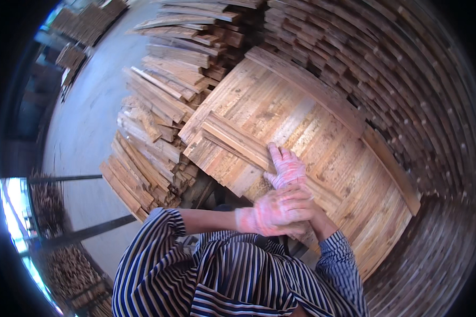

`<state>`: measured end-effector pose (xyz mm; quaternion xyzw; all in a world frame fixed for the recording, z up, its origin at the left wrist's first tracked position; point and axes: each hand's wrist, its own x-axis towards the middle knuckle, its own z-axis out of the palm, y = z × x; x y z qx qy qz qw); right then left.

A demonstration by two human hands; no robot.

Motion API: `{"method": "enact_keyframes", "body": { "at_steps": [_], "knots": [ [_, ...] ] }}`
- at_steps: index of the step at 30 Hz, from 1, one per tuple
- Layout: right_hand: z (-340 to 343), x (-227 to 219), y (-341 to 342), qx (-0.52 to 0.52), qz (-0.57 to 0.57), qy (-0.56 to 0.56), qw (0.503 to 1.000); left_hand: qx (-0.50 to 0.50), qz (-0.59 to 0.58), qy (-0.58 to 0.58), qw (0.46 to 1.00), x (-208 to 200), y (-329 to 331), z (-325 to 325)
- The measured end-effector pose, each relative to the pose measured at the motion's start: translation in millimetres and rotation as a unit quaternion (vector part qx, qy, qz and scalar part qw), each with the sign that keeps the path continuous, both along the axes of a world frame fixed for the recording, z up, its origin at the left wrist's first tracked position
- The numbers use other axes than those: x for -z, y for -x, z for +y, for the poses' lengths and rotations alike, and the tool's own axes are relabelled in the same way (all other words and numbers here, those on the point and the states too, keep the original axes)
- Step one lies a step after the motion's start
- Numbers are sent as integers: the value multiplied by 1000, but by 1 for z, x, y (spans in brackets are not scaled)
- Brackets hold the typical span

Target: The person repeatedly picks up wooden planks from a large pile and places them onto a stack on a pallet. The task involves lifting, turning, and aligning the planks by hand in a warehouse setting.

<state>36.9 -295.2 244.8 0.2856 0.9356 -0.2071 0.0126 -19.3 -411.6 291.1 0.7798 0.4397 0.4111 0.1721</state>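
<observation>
Work at a wooden table [285,113], followed by me through the head camera. The table, which serves as the landmark, has a top of narrow planks laid side by side, with a raised edge board [307,87] along its far right side. A few wooden strips [235,140] lie together on the table, slanting from its left edge toward its middle; I make these the things nearest the hands. The right hand [288,168], in a pinkish patterned glove, is above the near middle of the table, at the strips' near end, its fingers extended and its thumb held apart from them. I cannot tell whether it presses on the wood. The left hand [277,214], gloved alike, is at the near edge of the table and lies across the right wrist, its fingers bent over it; blur keeps me from telling whether it pinches the glove's cuff. Both forearms come out of the striped sleeves of a shirt [238,269], just on the near side of the table. Left of the table I find a heap of loose boards [161,100], its pieces lying at varied angles. Beyond the table's far right side rises a tall stack of timber [354,68]. Well apart from the table, past the heap, a pale floor [90,116] reaches toward further bundles of wood [84,24].
</observation>
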Motion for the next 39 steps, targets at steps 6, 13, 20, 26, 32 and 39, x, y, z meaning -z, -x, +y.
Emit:
{"method": "enact_keyframes", "body": {
  "at_steps": [6, 13, 20, 26, 32, 39],
  "knots": [
    [31, -66, -102, 126, -5, -30, 992, 52, 180, 110, 976, 3, 56, 20],
    [20, -62, -298, 285, -93, -63, 952, -44, 304, 204, 929, 70, 96, 56],
    [-53, -58, -388, 327, -214, -33, 920, -27, 299, 212, 930, 45, 143, 22],
    [-65, 3, -354, 293, -54, -30, 954, -63, 262, 261, 927, 38, 139, 8],
    [-57, -10, -344, 274, -163, 38, 947, -143, 334, 180, 914, 62, 137, -11],
    [-93, -50, -148, 166, 84, 202, 962, -523, 66, 245, 814, 66, 100, -99]
  ]
}}
